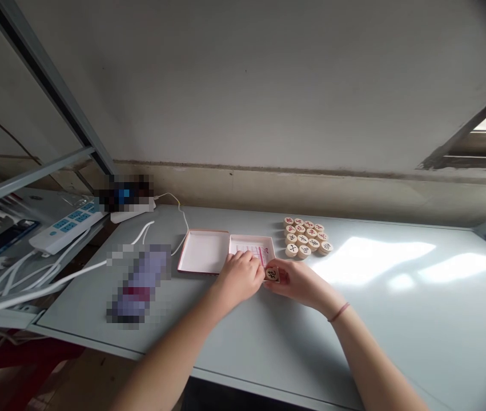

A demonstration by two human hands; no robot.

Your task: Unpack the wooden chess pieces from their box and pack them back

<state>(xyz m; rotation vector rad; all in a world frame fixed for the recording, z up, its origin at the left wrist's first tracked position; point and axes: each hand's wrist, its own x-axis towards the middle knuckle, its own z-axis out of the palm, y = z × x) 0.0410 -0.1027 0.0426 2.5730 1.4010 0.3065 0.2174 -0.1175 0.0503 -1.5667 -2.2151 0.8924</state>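
My right hand is closed around a wooden Chinese chess piece, with its dark character turned toward me. Close beside it, my left hand rests over the front of a shallow box with a printed sheet inside. The fingers of that hand are curled together, and what they grip is hidden. Several stacked Chinese chess pieces stand in rows behind my right hand, some with red characters and some with dark ones. The box's lid, a white-lined tray, lies left of the box.
A blurred purplish object lies at the left on the grey table. A power strip with white cables stands farther left, near another blurred dark item. The wall rises behind the table, and a red stool is below.
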